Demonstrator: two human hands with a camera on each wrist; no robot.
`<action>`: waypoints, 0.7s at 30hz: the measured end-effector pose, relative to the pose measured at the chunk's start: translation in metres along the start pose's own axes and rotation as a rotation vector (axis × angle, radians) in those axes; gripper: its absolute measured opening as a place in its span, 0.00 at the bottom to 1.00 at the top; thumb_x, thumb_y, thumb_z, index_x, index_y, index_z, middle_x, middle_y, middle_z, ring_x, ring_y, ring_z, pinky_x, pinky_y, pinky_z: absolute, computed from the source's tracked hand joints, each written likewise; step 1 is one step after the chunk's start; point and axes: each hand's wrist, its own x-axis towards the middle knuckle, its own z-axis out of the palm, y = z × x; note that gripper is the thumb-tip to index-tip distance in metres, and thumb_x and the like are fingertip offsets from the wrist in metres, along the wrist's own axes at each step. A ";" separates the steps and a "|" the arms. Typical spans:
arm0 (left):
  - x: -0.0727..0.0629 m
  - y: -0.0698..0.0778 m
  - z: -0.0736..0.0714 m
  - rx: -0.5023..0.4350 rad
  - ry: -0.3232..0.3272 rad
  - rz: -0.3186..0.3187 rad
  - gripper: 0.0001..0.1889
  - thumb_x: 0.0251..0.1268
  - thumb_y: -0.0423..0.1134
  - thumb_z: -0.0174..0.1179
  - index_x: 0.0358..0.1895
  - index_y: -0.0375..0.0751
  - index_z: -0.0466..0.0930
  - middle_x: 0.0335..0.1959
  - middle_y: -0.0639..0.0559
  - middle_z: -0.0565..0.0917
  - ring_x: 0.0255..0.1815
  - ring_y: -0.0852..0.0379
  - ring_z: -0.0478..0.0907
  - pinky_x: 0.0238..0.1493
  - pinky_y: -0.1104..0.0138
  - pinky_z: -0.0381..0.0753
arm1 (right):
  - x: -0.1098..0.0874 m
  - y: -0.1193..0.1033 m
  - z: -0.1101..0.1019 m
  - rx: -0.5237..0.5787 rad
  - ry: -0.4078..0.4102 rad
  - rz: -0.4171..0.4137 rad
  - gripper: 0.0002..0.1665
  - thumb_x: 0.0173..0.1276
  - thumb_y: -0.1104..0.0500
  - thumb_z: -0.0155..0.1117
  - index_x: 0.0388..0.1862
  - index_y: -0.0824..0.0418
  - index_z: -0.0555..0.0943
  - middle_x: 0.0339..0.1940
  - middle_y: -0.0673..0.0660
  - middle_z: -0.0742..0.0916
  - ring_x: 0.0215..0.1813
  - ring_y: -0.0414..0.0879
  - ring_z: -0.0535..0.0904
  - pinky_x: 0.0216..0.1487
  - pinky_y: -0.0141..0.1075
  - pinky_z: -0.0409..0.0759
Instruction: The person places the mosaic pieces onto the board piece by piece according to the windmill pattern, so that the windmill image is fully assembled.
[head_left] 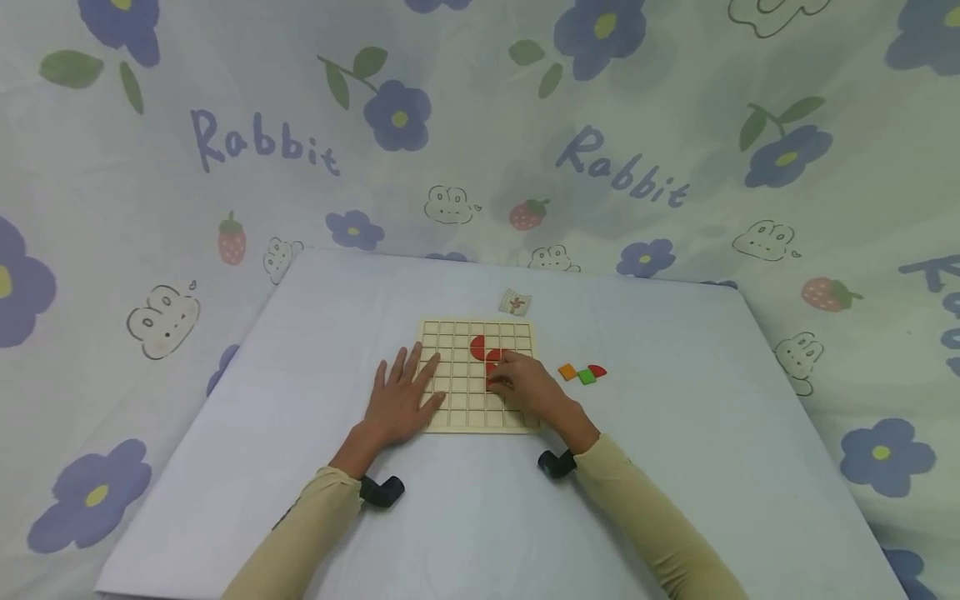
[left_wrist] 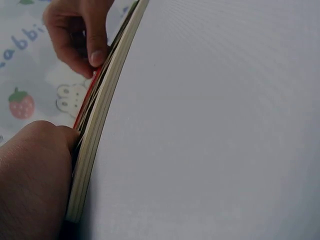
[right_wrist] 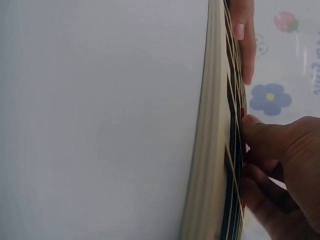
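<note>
A square wooden grid board (head_left: 456, 417) lies on the white table. My left hand (head_left: 397, 402) rests on its left side, fingers spread and straight. Over the middle of the board my right hand (head_left: 531, 387) bends its fingers and pinches a small red piece (head_left: 490, 380) at the grid, partly hidden by the fingertips. Beyond those fingers, red curved pieces (head_left: 477, 347) sit in the grid cells. In the right wrist view the thumb and fingers of the right hand (right_wrist: 285, 165) come down close to the grid, with bits of red showing at the tips.
Right of the board lie an orange square (head_left: 567, 372), a green square (head_left: 587, 377) and a red quarter-round piece (head_left: 597, 370). A small printed card (head_left: 515, 302) is behind the board. A patterned cloth (head_left: 480, 133) hangs behind the table (head_left: 315, 333).
</note>
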 end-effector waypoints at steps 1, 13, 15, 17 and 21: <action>0.000 0.000 0.000 0.001 0.001 0.001 0.36 0.75 0.60 0.44 0.79 0.49 0.51 0.80 0.41 0.44 0.78 0.38 0.39 0.70 0.39 0.39 | 0.000 0.000 0.000 -0.016 -0.003 0.009 0.11 0.64 0.56 0.73 0.44 0.57 0.89 0.36 0.47 0.82 0.36 0.40 0.74 0.37 0.32 0.76; 0.001 -0.001 0.000 0.003 -0.011 -0.012 0.36 0.75 0.60 0.42 0.80 0.51 0.49 0.80 0.42 0.43 0.79 0.40 0.37 0.71 0.39 0.38 | -0.007 0.006 0.000 -0.047 -0.002 0.091 0.14 0.68 0.55 0.68 0.51 0.53 0.87 0.38 0.47 0.78 0.39 0.41 0.70 0.37 0.34 0.73; 0.001 0.000 0.000 0.006 -0.006 -0.006 0.36 0.75 0.60 0.43 0.80 0.50 0.50 0.80 0.42 0.44 0.79 0.39 0.38 0.70 0.39 0.38 | -0.012 0.011 -0.001 -0.019 0.015 0.109 0.12 0.68 0.56 0.67 0.50 0.53 0.87 0.38 0.47 0.79 0.38 0.41 0.71 0.38 0.35 0.73; 0.001 0.001 -0.001 0.005 0.001 0.001 0.36 0.75 0.59 0.44 0.79 0.49 0.51 0.80 0.41 0.44 0.78 0.38 0.39 0.70 0.38 0.40 | -0.020 0.016 -0.002 0.004 0.037 0.124 0.11 0.68 0.57 0.67 0.48 0.54 0.87 0.38 0.47 0.79 0.37 0.41 0.71 0.37 0.35 0.73; -0.001 0.001 -0.001 0.006 0.010 0.004 0.35 0.75 0.59 0.45 0.79 0.48 0.52 0.79 0.40 0.46 0.78 0.38 0.40 0.70 0.37 0.41 | -0.037 0.027 -0.007 0.047 0.086 0.127 0.10 0.67 0.60 0.67 0.47 0.57 0.87 0.38 0.49 0.80 0.37 0.43 0.70 0.37 0.37 0.73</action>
